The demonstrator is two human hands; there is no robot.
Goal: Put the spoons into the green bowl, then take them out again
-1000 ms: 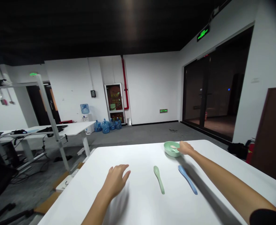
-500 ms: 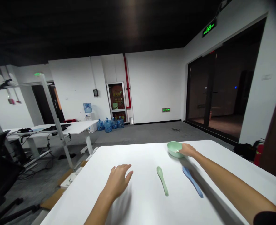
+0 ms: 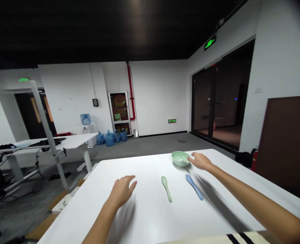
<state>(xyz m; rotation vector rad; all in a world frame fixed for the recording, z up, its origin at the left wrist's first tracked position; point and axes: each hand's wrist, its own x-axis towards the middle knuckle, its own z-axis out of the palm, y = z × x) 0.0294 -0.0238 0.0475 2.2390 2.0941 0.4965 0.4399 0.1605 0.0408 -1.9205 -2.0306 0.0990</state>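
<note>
Bowl, light green (image 3: 176, 162): one, upright near the far edge of the tabletop (image 3: 150, 217), right of its middle; a pale spoon (image 3: 184, 161) inside, partly visible. Right hand (image 3: 200, 161): at the bowl's right rim, fingers and thumb parted, arm stretched long; contact with rim or spoon cannot be told. Spoons on the white surface, nearer the person: one green (image 3: 166, 189), one blue (image 3: 194, 187) to its right, apart, handles toward the person. Left hand (image 3: 122, 191): raised over the left part, palm down, fingers loosely curved, thumb apart, grasping nothing. A wide stretch of white surface separates it from the green spoon. Exit sign (image 3: 209, 44): lit green pictogram, above the glass doors. Cabinet (image 3: 119, 106), against the wall: lettering too small to read.
</note>
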